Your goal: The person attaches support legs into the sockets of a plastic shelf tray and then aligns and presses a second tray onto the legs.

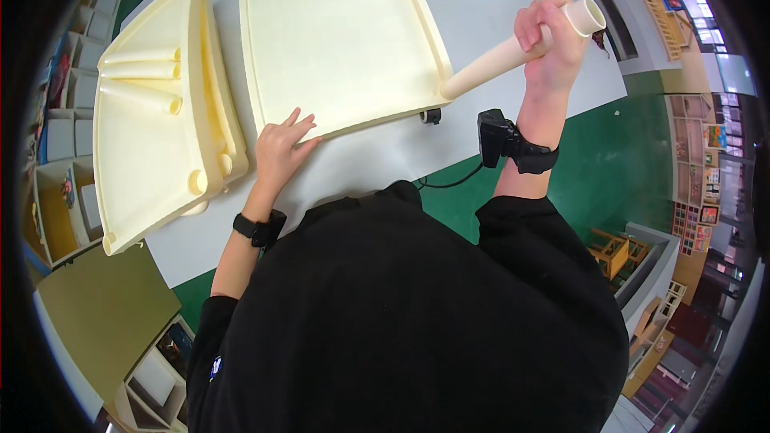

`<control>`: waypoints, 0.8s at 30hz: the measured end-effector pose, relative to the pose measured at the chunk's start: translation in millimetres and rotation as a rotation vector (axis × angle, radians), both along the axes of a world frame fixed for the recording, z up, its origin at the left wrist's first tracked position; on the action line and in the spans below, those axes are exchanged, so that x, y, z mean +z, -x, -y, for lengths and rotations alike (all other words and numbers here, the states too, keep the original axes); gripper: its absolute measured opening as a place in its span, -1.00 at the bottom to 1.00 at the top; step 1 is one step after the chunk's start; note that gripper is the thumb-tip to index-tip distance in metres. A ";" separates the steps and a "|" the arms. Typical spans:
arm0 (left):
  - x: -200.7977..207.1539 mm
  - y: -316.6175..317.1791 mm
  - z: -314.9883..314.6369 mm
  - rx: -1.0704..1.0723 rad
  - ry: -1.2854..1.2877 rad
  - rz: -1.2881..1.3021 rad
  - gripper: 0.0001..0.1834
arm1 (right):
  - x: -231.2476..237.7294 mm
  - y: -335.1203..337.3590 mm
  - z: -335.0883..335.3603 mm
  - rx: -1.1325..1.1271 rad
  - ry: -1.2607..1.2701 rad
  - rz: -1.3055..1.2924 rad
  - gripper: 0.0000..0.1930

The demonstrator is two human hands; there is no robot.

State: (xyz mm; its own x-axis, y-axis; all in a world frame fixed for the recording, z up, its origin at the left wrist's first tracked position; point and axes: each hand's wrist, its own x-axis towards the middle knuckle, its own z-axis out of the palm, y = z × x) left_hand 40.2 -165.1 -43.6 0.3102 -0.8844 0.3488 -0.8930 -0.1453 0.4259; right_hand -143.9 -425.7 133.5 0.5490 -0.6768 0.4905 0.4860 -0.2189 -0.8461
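A cream plastic tray (345, 40) with a raised rim lies on the pale table. At its near right corner stands a cream tube (491, 70), its lower end meeting the corner; whether it is seated in a socket cannot be made out. High on this tube, just below its open top, my right hand (552, 36) is closed around it. My left hand (282, 147) rests on the tray's near rim, fingers spread. A black caster wheel (431, 116) shows below the near right corner.
To the left, more cream trays (180, 168) are stacked, with several short cream tubes (143, 70) lying on the top one. The pale table (481, 0) ends above a green floor (618, 144). Shelves (72, 152) and small wooden chairs (613, 255) stand around.
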 end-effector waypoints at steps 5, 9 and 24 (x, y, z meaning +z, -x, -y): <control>-2.7 3.3 -2.8 0.038 -0.018 -0.011 -0.76 | -3.4 -15.6 -15.8 -0.308 -0.031 0.066 -0.85; -5.3 8.0 2.2 0.082 0.037 -0.037 -0.81 | -3.2 -24.5 -22.9 -0.597 -0.003 0.081 -0.83; 16.5 -12.3 5.1 -0.200 -0.174 -0.022 -0.76 | -8.0 6.1 67.3 0.672 0.286 -0.045 -0.55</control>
State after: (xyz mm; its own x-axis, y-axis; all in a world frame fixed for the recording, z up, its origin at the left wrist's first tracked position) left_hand 52.5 -170.2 -27.1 0.1291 -0.9749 0.1814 -0.9023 -0.0396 0.4293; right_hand -150.0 -493.0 125.5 0.8244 -0.0351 0.5649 0.5594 -0.1011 -0.8227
